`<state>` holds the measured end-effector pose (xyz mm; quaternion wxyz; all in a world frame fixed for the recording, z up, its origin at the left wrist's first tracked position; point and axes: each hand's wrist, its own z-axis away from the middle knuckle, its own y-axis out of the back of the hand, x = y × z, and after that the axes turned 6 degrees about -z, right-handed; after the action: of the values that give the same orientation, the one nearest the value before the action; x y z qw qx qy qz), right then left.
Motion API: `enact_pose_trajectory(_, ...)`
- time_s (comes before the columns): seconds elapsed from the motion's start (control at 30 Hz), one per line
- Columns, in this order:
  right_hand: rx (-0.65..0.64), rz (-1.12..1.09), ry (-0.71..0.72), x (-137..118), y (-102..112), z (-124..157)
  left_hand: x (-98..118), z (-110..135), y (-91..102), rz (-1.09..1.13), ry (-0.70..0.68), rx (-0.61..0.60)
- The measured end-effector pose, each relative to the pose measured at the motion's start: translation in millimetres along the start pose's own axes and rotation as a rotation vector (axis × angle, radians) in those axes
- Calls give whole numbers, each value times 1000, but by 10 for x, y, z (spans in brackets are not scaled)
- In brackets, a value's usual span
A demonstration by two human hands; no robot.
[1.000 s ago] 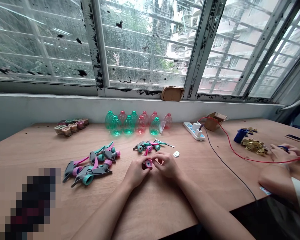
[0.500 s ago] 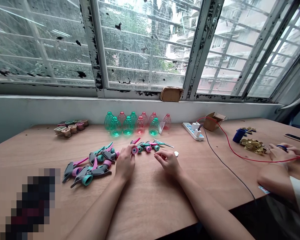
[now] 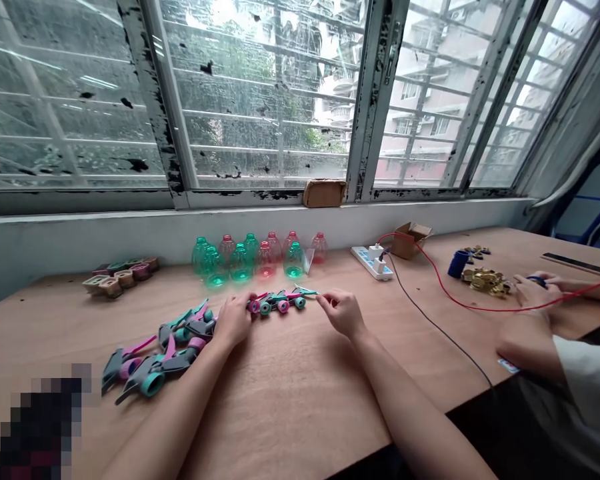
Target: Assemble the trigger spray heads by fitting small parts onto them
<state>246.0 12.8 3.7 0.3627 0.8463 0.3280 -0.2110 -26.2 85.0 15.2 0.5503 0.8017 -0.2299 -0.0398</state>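
My left hand (image 3: 234,321) curls round a grey trigger spray head with a pink collar (image 3: 253,306), at the left end of a short row of spray heads (image 3: 283,305) with pink and teal collars. Most of that spray head is hidden behind the fingers. My right hand (image 3: 344,312) is closed in a pinch at the row's right end, by the tip of a thin teal piece (image 3: 309,292). What lies between its fingertips is too small to make out. A loose pile of grey, pink and teal spray heads (image 3: 173,363) lies left of my left hand.
Green and red clear bottles (image 3: 241,263) stand behind the row. A power strip (image 3: 371,263) with cables, a small carton (image 3: 411,241) and a pile of gold-coloured parts (image 3: 485,281) lie rightward. Another person's hands (image 3: 533,291) work there. Small cases (image 3: 120,277) sit far left.
My left hand has lowered the spray head into line with the row. My right hand has moved to the row's right end, fingers pinched. The whole view has shifted slightly.
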Motion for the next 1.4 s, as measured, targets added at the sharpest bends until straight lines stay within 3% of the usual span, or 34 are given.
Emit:
enact_pose_trajectory(0.07, 43, 59, -75, 71, 79, -39, 8, 7, 26, -17, -17, 13)
enact_pose_trajectory(0.17, 8, 180, -233, 189, 173, -75, 9, 54, 115, -57, -15, 41)
enact_pose_trajectory(0.27, -160, 282, -394, 328, 214, -75, -42, 163, 263, -129, -3, 61)
enact_pose_trajectory(0.37, -296, 289, -468, 449, 204, -48, -138, 317, 416, -230, 54, 78)
enact_pose_trajectory(0.47, -329, 272, -475, 507, 178, -21, -227, 455, 495, -315, 97, 50)
enact_pose_trajectory(0.63, -345, 274, -477, 503, 172, -7, -269, 540, 472, -399, 79, -35)
enact_pose_trajectory(1.2, -355, 265, -477, 514, 158, 12, -144, 551, 402, -364, 113, 17)
enact_pose_trajectory(1.4, -343, 232, -469, 506, 181, 22, -188, 538, 370, -361, 114, -28)
